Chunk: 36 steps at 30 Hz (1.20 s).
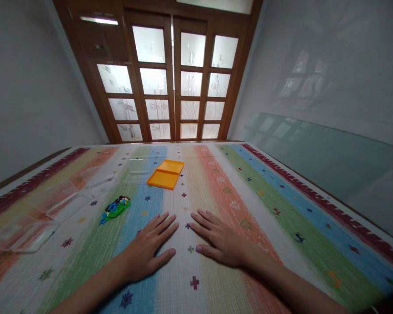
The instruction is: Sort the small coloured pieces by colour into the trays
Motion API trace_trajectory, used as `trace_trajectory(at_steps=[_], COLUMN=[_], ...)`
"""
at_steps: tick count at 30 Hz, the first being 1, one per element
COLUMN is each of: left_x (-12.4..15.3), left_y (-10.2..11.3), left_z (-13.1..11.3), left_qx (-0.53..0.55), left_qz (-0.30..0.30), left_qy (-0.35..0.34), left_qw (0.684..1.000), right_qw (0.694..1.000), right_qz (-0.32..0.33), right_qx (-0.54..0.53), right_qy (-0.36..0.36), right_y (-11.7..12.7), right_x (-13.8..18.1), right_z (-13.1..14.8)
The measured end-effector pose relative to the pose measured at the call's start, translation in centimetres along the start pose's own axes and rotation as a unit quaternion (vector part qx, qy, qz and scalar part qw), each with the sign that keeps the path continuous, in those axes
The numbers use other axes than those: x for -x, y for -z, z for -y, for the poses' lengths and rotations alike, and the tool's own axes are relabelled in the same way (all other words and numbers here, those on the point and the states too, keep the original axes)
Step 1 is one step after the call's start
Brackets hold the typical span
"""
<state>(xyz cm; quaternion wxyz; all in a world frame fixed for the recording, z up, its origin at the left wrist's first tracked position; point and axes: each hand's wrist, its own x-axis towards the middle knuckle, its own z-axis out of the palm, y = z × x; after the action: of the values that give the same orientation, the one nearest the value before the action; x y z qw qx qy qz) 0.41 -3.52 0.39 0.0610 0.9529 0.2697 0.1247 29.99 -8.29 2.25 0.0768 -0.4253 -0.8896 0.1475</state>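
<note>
A small heap of blue, green, brown and cream pieces (115, 209) is lying on a fabric cloth striped in soft rainbow colours (178, 279), mostly on a green band, just beyond the person's left hand (150, 248) and off to its left. Farther up the cloth, near the middle, an orange, rectangular, two-part plastic case (165, 178) is lying opened out, its shallow halves showing bare orange insides. Both hands are resting palm down on the cloth and holding nothing; the left is spreading its fingers slightly, thumb pointing inward, while the right hand (221, 242) is mirroring it, fingers a little parted and thumb standing well clear. A narrow gap is separating the two sets of fingertips over a white stripe printed with small crosses. Left of the heap, several clear, shallow plastic containers (68, 206) are sitting along the side of the cloth, and another clear, rectangular plastic container (137, 178) is lying just beside the orange case. Beyond the far edge, brown wooden doors with frosted panes (175, 126) are letting in light, and a pale green, glossy panel (321, 148) is running along the white right-hand wall (301, 43).
</note>
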Motion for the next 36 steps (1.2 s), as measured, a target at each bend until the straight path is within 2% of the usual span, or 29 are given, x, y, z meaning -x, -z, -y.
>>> trace_trajectory(at_steps=[10, 16, 24, 36], left_x=[-0.07, -0.08, -0.05, -0.07], left_y=[0.02, 0.04, 0.04, -0.02], left_z=[-0.03, 0.04, 0.06, 0.12], left_qx=[-0.004, 0.011, 0.011, -0.004], left_qz=[0.011, -0.006, 0.003, 0.004], left_qy=[0.002, -0.006, -0.001, -0.005], left_qw=[1.000, 1.000, 1.000, 1.000], right_qw=[1.000, 1.000, 1.000, 0.999], right_qz=[-0.009, -0.028, -0.013, -0.032], right_qx=[0.001, 0.001, 0.005, 0.007], right_qy=[0.004, 0.014, 0.003, 0.014], right_y=[-0.18, -0.35, -0.11, -0.59], right_x=[0.05, 0.08, 0.04, 0.11], right_z=[-0.17, -0.27, -0.07, -0.32])
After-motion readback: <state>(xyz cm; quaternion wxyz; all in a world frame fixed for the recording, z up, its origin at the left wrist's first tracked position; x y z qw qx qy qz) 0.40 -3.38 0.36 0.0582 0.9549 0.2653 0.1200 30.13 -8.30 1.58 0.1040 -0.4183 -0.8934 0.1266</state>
